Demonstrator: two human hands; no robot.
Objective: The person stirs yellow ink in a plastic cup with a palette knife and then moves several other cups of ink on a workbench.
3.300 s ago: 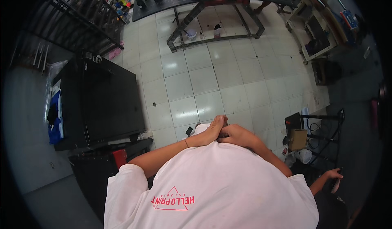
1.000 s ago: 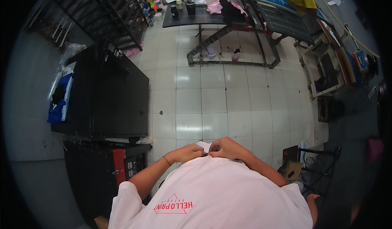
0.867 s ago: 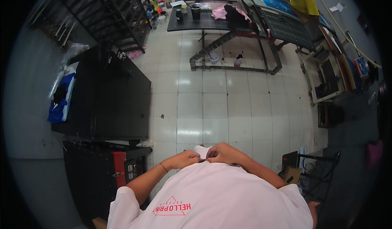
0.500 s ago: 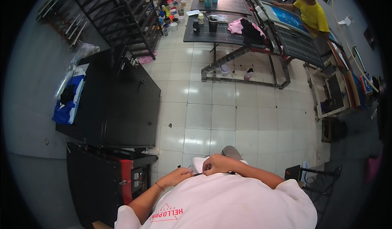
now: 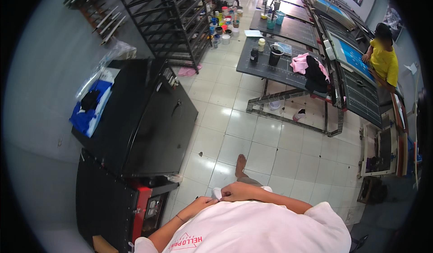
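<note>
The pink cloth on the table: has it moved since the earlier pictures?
No. Against the black table, the pink cloth keeps its place, just right of the dark cup; only the camera's view has shifted.

A cabinet (image 5: 158,124) stands left of the left hand (image 5: 204,204), a rack (image 5: 178,32) beyond the cabinet, and, ahead right, a surface (image 5: 283,75) bears a cup (image 5: 274,58) and cloths (image 5: 316,74).

The white T-shirt (image 5: 266,226), printed in red on its left chest, is worn, its front loosely draped.
</note>
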